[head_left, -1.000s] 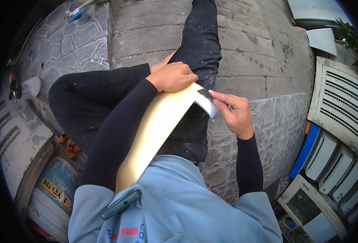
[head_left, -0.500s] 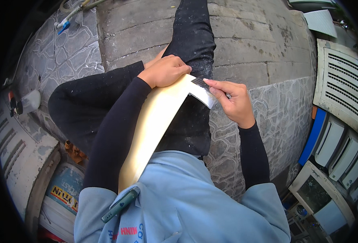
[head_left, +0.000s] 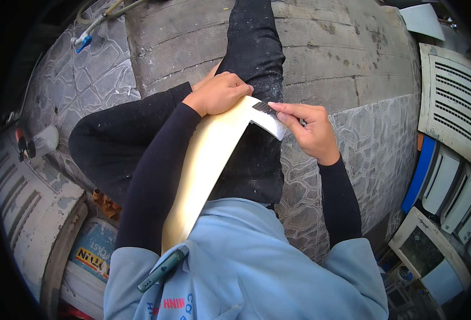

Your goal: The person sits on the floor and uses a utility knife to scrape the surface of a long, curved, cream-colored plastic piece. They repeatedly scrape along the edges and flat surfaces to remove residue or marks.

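A long cream plastic panel (head_left: 214,152) lies slantwise over my lap, its near end against my shirt and its far end turning into a white arm at the right. My left hand (head_left: 220,94) is closed over the far edge of the panel, fingertips partly hidden. At the white end, my right hand (head_left: 310,130) pinches the edge of a small dark sheet (head_left: 262,108) that looks like sandpaper. The sheet lies flat against the panel's surface. White dust marks my black trousers under the work.
Louvred white panels (head_left: 454,101) and other pale casings stand along the right. At the lower left are a worn grey-white casing (head_left: 38,213) and a paint bucket (head_left: 91,248). A spray bottle (head_left: 45,141) stands beside them. A blue-handled tap (head_left: 84,42) is at the upper left.
The surroundings have shifted slightly to the right in the picture. Both hands keep their grips, and the right hand's thumb and fingers have moved a little at the dark sheet.
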`<state>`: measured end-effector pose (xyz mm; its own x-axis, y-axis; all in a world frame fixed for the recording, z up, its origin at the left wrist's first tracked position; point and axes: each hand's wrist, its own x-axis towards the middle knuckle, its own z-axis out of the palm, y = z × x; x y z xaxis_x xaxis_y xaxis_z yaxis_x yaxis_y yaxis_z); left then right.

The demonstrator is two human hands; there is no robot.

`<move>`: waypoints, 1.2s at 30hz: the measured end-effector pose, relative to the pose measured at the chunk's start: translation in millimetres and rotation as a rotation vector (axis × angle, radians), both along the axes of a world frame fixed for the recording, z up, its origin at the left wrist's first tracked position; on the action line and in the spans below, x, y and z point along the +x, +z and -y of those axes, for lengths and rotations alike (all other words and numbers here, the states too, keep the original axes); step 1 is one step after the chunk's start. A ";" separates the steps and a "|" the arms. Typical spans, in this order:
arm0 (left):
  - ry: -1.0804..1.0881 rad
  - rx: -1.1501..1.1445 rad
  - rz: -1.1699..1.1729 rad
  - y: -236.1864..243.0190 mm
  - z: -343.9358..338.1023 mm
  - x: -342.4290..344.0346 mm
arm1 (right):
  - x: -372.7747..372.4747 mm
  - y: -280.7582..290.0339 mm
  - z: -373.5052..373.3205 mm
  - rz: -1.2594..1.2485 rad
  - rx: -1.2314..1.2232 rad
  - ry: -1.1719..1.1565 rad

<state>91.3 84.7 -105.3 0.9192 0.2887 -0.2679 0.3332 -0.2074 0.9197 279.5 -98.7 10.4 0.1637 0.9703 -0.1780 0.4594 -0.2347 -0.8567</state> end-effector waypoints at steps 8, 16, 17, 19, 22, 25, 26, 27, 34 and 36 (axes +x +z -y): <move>0.029 -0.006 -0.007 2.4 1.7 0.9 | -4.6 6.5 -5.8 -0.014 -0.043 0.022; -0.003 0.017 -0.016 9.3 0.7 0.3 | -3.6 2.9 -8.8 -0.015 -0.013 0.013; 0.013 0.009 -0.029 11.4 1.2 0.6 | -3.9 2.0 -5.6 -0.016 -0.019 0.012; 0.044 -0.006 -0.054 15.8 1.7 1.4 | -6.0 2.5 -9.0 -0.018 -0.022 -0.020; -0.006 0.053 -0.015 8.1 2.4 0.1 | -10.0 2.3 -4.8 -0.008 0.003 -0.015; 0.031 0.068 0.048 1.6 4.0 0.1 | -6.3 -0.9 -10.8 -0.031 0.013 -0.048; 0.013 0.011 -0.044 9.9 -2.7 2.2 | -3.5 -3.6 -13.7 -0.066 -0.003 -0.051; 0.015 0.024 -0.027 8.2 0.0 2.1 | -6.1 -1.1 -9.6 -0.049 -0.012 -0.049; 0.024 0.008 -0.027 6.1 3.4 0.7 | -8.0 5.5 -10.4 -0.009 -0.036 -0.030; 0.014 0.031 0.001 7.5 5.0 -0.3 | -6.4 1.8 -6.0 -0.029 -0.007 -0.006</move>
